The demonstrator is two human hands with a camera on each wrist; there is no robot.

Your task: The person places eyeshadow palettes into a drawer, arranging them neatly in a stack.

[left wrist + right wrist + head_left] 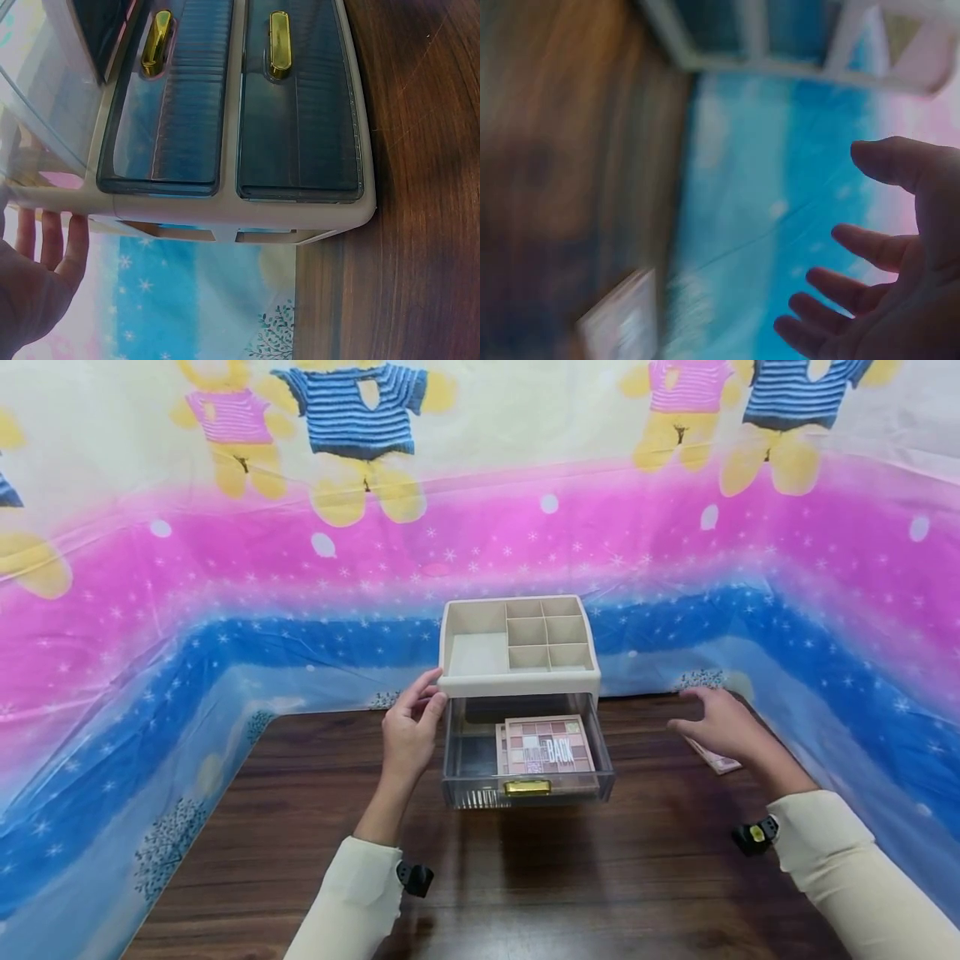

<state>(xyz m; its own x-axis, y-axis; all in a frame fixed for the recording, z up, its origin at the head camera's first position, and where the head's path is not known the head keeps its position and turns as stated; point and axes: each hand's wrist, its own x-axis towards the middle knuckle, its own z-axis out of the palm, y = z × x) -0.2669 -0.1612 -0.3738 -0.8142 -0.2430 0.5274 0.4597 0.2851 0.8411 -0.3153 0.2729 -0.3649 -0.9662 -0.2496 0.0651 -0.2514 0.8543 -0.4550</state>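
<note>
A cream organizer (517, 683) stands at the back of the table, its clear top drawer (528, 787) pulled out. Inside the drawer lie pink palettes (546, 747), one partly over another. My left hand (410, 731) touches the organizer's left side with its fingertips, as the left wrist view also shows with the hand (37, 281) at the cream edge. Held in the air to the right, my right hand (722, 725) has its fingers spread and nothing in them. Below it another pink palette item (716, 762) lies on the table, partly hidden by the hand.
Two closed lower drawers with gold handles (280, 41) show in the left wrist view. The organizer's top has a large section and several small compartments (527, 632). A patterned cloth (480, 552) hangs behind and beside the dark wooden table (315, 827).
</note>
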